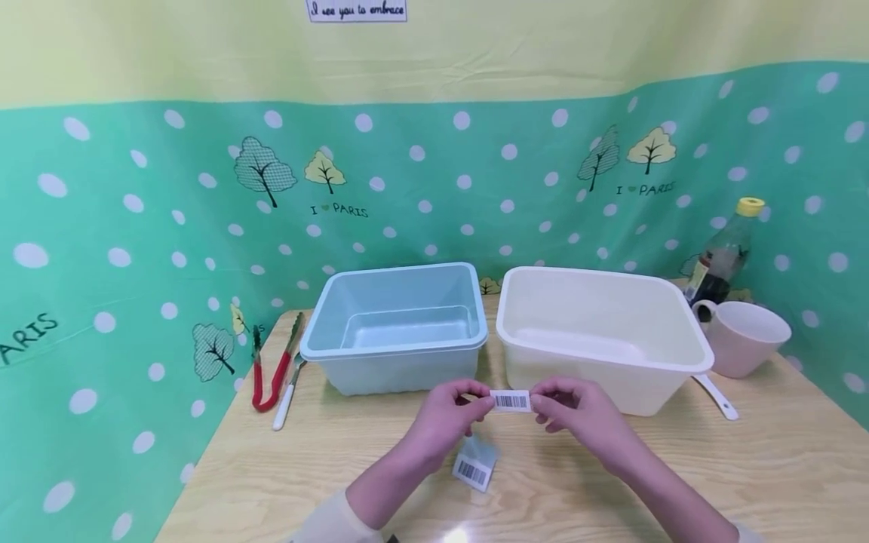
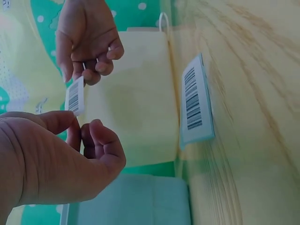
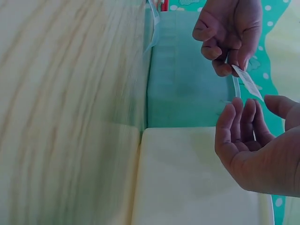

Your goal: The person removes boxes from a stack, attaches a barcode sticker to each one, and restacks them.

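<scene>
A small white barcode label (image 1: pixel 511 401) is stretched between both hands over the table, in front of the two tubs. My left hand (image 1: pixel 444 418) pinches its left end between thumb and fingertip, also seen in the left wrist view. My right hand (image 1: pixel 577 411) has thumb and fingertips at the right end, its other fingers loosely bent. Below and between the hands, a small pale-blue packet (image 1: pixel 480 450) with another barcode (image 1: pixel 471 472) lies on the table; it stands out large in the left wrist view (image 2: pixel 197 105).
Behind the hands stand a light blue tub (image 1: pixel 400 369) and a white tub (image 1: pixel 584 377). Red tongs (image 1: pixel 274 377) and a white-handled utensil (image 1: pixel 285 403) lie at left. At right are a pink mug (image 1: pixel 743 339), a dark-liquid bottle (image 1: pixel 720 260) and a white handle (image 1: pixel 716 396).
</scene>
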The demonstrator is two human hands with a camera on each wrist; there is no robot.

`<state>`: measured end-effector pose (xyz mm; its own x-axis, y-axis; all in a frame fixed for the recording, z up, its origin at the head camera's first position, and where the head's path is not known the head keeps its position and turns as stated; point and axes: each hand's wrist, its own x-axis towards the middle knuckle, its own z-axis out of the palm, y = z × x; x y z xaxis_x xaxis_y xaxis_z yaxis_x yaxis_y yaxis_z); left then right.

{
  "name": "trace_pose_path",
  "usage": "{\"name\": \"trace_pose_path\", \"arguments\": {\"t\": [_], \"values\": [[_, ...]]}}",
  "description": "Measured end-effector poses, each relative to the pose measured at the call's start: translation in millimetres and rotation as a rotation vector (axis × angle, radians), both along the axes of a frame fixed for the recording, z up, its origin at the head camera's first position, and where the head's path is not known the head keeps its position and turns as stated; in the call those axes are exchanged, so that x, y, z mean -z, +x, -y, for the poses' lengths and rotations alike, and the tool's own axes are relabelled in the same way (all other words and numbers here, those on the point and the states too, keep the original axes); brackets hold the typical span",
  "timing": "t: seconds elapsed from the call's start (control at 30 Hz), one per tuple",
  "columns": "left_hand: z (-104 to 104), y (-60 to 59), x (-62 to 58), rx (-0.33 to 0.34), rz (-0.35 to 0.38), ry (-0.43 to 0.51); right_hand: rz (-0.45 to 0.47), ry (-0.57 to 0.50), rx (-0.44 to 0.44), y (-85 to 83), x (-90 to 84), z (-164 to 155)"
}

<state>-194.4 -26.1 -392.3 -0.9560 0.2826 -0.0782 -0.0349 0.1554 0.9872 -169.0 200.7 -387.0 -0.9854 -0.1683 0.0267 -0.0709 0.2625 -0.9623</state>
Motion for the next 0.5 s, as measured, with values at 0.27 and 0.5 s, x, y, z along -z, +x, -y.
{"name": "trace_pose_path", "arguments": {"t": [0.27, 0.5], "values": [[-14, -1.4, -1.2, 0.014, -0.018, 0.015, -0.036, 0.03, 0.078, 5.7, 3.0, -7], [-30, -5.3, -1.9, 0.016, -0.04, -0.004, -0.062, 0.062, 0.162, 10.8, 5.7, -15]]}}
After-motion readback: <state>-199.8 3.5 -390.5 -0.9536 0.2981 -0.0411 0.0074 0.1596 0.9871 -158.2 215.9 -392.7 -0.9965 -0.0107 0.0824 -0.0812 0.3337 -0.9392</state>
